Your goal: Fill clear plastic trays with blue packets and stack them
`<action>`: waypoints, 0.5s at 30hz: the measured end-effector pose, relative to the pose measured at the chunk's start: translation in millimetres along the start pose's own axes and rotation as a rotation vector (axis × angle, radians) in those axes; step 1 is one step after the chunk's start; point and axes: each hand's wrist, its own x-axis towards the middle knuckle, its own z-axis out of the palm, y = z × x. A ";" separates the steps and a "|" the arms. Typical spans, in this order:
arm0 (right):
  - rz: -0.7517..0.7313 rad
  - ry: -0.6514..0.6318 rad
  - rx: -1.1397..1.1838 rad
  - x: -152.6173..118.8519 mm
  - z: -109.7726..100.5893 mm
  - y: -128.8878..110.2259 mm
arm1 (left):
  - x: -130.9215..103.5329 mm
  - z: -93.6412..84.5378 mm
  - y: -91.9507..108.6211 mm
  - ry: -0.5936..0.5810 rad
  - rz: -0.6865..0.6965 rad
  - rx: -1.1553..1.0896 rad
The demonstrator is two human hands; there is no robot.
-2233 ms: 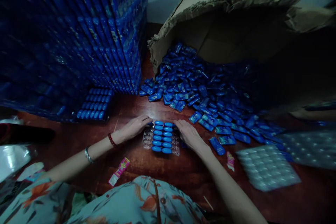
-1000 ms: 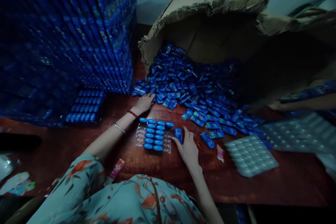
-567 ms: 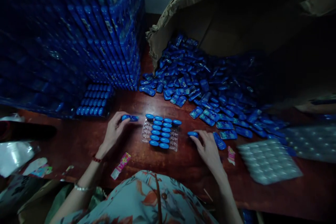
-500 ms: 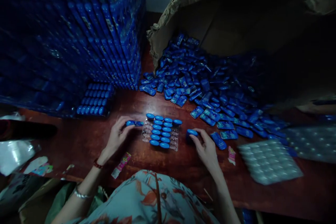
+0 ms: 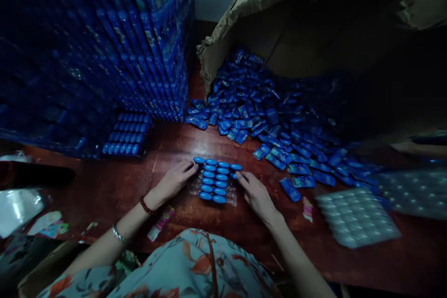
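A clear plastic tray (image 5: 231,196) lies on the table in front of me, with small flat blue packs (image 5: 208,174) standing in rows in its middle and along its far edge. My left hand (image 5: 174,179) is at the tray's left side, fingertips pinched just below the far left pack; the pack in them is mostly hidden. At the right side, my right hand (image 5: 257,195) has its fingers closed on a blue pack (image 5: 233,175) at the tray, right under the far right one. Some cups nearer me on both sides are bare.
A torn cardboard box (image 5: 216,63) spills a heap of blue packs (image 5: 251,98) at the back right. Tall stacks of filled trays (image 5: 146,56) stand left, one low filled tray (image 5: 125,134) beside them. Bare trays (image 5: 358,216) lie right; pink wrappers (image 5: 161,223) lie nearby.
Both hands have moved inward to the tray, each bringing a blue pack from beside it to the second row from the far edge.
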 end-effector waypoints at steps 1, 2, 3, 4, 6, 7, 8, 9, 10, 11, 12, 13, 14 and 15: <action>-0.028 -0.069 -0.072 4.5 -5.1 -3.4 | 3.4 -3.0 2.1 -0.051 0.018 0.032; -0.047 -0.130 -0.138 9.6 -9.6 -7.5 | 7.5 -5.3 4.3 -0.108 0.029 0.058; -0.053 -0.184 -0.195 15.0 -13.6 -12.3 | 12.0 -6.5 6.3 -0.162 0.033 0.082; -0.049 -0.233 -0.244 20.4 -17.0 -17.2 | 16.3 -6.7 7.9 -0.207 0.032 0.108; -0.026 -0.319 -0.322 30.2 -22.0 -26.6 | 22.6 -3.5 9.6 -0.256 0.027 0.164; -0.011 -0.353 -0.351 33.9 -23.6 -30.6 | 23.6 -0.6 9.6 -0.262 0.021 0.185; 0.004 -0.379 -0.375 36.3 -24.6 -34.0 | 22.9 2.8 9.1 -0.254 0.014 0.198; 0.020 -0.395 -0.397 37.4 -24.9 -36.5 | 20.2 6.5 8.3 -0.235 0.008 0.200; 0.034 -0.402 -0.418 36.7 -24.3 -38.2 | 15.8 10.0 7.3 -0.207 0.003 0.191; 0.048 -0.399 -0.439 34.5 -23.1 -38.9 | 10.3 13.0 6.2 -0.169 -0.002 0.174; 0.058 -0.386 -0.457 30.7 -21.2 -38.6 | 4.2 15.4 5.2 -0.127 -0.009 0.150; 0.061 -0.361 -0.469 25.9 -18.7 -37.1 | -1.5 16.9 4.2 -0.081 -0.019 0.118; 0.059 -0.324 -0.470 20.7 -16.0 -34.3 | -5.7 17.4 2.9 -0.027 -0.035 0.078; 0.056 -0.273 -0.458 16.1 -13.4 -30.0 | -7.6 16.8 1.2 0.036 -0.056 0.029</action>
